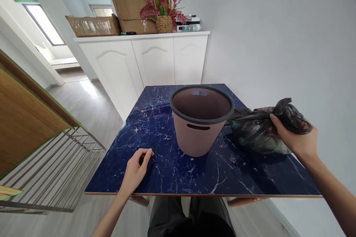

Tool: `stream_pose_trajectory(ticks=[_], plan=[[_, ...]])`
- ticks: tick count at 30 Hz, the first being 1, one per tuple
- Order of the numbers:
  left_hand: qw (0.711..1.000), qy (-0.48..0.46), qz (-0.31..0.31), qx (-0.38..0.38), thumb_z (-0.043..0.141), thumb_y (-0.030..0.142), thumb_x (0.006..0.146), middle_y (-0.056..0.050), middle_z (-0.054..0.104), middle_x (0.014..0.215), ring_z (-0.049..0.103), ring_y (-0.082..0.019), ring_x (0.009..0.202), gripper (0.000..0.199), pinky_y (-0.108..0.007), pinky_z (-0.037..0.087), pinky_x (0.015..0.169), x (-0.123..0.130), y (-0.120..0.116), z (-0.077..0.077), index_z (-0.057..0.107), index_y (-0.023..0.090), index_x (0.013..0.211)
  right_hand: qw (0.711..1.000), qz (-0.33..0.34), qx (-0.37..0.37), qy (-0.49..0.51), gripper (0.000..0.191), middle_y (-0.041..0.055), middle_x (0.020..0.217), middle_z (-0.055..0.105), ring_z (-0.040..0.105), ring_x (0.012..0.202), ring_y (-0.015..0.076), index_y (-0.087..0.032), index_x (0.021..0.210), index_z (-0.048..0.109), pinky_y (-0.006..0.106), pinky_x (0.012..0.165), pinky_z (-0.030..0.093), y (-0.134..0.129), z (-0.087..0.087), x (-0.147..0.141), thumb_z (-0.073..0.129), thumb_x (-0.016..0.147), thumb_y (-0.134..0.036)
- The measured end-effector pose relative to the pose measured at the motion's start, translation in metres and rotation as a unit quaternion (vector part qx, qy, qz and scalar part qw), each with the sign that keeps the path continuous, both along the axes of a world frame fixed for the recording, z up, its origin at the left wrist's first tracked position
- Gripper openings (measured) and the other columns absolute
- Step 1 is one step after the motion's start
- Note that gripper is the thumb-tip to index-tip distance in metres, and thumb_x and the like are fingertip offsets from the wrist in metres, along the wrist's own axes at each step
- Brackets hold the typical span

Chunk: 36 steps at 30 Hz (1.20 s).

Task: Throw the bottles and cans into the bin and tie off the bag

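Note:
A pinkish-brown trash can (194, 139) with a dark rim and slotted handles stands upright on the dark blue marbled table. My left hand (137, 166) rests at the table's left front, its thumb and fingertips pressed together with nothing visible in them. To the right of the can lies a filled black garbage bag (256, 133), thin enough to show some of its contents faintly. The gathered top of that bag is in the grip of my right hand (299, 140), and its lower part sits on the tabletop.
The table (125, 166) meets a pale wall (264, 44) on the right. Behind it a white cabinet (154, 59) carries cardboard boxes (94, 26) and a wicker flower basket (164, 24). A metal rack (63, 170) stands at the left.

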<state>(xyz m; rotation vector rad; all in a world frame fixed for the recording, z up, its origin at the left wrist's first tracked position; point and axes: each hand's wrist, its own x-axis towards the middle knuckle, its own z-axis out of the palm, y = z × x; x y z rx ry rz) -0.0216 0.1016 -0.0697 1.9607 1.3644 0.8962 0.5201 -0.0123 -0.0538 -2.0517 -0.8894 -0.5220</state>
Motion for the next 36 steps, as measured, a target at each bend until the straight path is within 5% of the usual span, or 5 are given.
stream_pose_trajectory(ticks=[10, 19, 23, 29, 36], plan=[[0.999, 0.033, -0.009, 0.02, 0.053, 0.059, 0.102, -0.003, 0.079, 0.102, 0.073, -0.024, 0.094, 0.04, -0.031, 0.052, 0.082, -0.002, 0.004, -0.006, 0.073, 0.025, 0.102, 0.988, 0.096, -0.124, 0.003, 0.049, 0.0084, 0.081, 0.067, 0.062, 0.078, 0.0268, -0.028, 0.08, 0.063, 0.041, 0.074, 0.045, 0.005, 0.019, -0.009, 0.056, 0.087, -0.076], [0.999, 0.024, -0.006, 0.032, 0.054, 0.058, 0.102, -0.003, 0.079, 0.102, 0.074, -0.024, 0.095, 0.038, -0.032, 0.055, 0.087, -0.004, 0.008, -0.011, 0.073, 0.025, 0.103, 0.976, 0.139, 0.042, -0.163, 0.069, 0.019, 0.114, 0.064, 0.056, 0.121, 0.0364, -0.017, 0.141, 0.062, 0.049, 0.095, 0.051, -0.013, 0.045, -0.085, 0.074, 0.091, -0.061], [0.999, 0.03, -0.004, 0.026, 0.055, 0.059, 0.101, -0.003, 0.079, 0.104, 0.074, -0.024, 0.097, 0.039, -0.032, 0.055, 0.085, -0.005, 0.009, -0.011, 0.073, 0.025, 0.104, 0.932, 0.276, -0.046, -0.231, 0.026, 0.0151, 0.127, 0.066, 0.062, 0.118, 0.0326, -0.022, 0.128, 0.066, 0.051, 0.103, 0.05, 0.008, 0.024, -0.125, 0.058, 0.103, -0.026], [0.999, 0.028, -0.004, 0.033, 0.055, 0.06, 0.101, -0.003, 0.078, 0.103, 0.074, -0.024, 0.094, 0.038, -0.031, 0.056, 0.083, -0.006, 0.009, -0.011, 0.073, 0.026, 0.103, 0.911, 0.328, -0.191, -0.158, 0.04, 0.017, 0.136, 0.066, 0.057, 0.132, 0.0353, -0.019, 0.123, 0.068, 0.051, 0.104, 0.054, 0.069, -0.031, -0.137, 0.043, 0.095, -0.008], [0.998, 0.026, -0.001, 0.049, 0.056, 0.058, 0.101, -0.003, 0.078, 0.099, 0.074, -0.024, 0.09, 0.037, -0.032, 0.058, 0.084, -0.005, 0.009, -0.012, 0.073, 0.026, 0.1, 0.912, 0.331, -0.204, -0.132, 0.04, 0.0158, 0.13, 0.07, 0.063, 0.121, 0.0344, -0.019, 0.122, 0.071, 0.046, 0.097, 0.058, 0.111, -0.05, -0.165, 0.05, 0.089, -0.01]])
